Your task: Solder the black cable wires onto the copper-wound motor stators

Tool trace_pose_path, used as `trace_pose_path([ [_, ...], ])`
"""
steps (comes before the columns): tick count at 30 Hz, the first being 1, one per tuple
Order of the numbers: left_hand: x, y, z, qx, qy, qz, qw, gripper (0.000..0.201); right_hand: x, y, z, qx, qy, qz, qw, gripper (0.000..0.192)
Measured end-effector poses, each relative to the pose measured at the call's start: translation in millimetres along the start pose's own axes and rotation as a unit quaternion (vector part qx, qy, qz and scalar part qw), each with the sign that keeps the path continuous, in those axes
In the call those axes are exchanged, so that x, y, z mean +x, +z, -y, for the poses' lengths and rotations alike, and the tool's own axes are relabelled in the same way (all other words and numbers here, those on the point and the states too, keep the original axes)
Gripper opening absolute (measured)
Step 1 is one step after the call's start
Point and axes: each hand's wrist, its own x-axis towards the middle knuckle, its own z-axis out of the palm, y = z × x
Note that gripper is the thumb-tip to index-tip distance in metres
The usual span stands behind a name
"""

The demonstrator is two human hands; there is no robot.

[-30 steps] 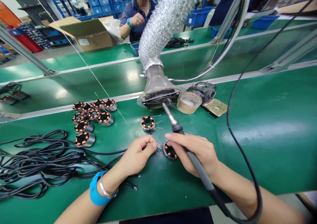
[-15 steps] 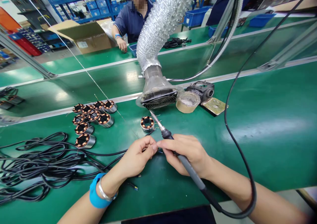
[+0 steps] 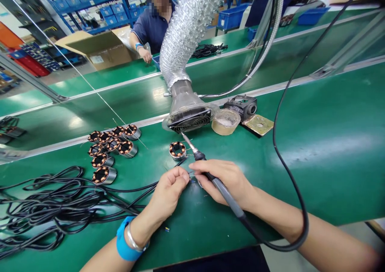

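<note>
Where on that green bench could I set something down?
The widest bare patch of green bench lies right of the black cord; a smaller one, between the right hand and the round tan item. The left is crowded with black cables and copper-wound rings.

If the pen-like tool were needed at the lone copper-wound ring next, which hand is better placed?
Probably the right hand: it holds the soldering iron, whose tip shows close to the lone copper-wound ring. The left hand has its fingertips pinched together.
</note>
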Motion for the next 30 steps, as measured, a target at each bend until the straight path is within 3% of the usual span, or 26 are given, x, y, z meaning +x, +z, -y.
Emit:
trace_pose_path([
  [5,0,3.3,0,0.006,0.005,-0.031,0.999,0.05,-6,5,-4,-0.051,-0.017,0.01,0.998,0.033],
  [9,0,3.9,0,0.028,-0.001,-0.052,0.998,0.047,-6,-6,3,-0.03,-0.016,-0.016,0.999,0.031],
  [14,-2,4.6,0,0.047,0.002,-0.066,0.997,0.043,-2,-34,24,0.04,0.082,-0.041,0.995,0.044],
  [17,-3,5.1,1,0.052,-0.003,-0.069,0.996,0.039,-9,-42,30,0.069,0.132,-0.07,0.986,0.035],
  [23,-3,6.3,0,0.055,-0.011,-0.072,0.996,0.036,-36,-33,19,0.164,0.183,-0.155,0.957,0.018],
  [30,-4,8.6,-3,0.058,-0.012,-0.069,0.996,0.034,-32,-31,21,0.138,0.178,-0.127,0.966,0.016],
])
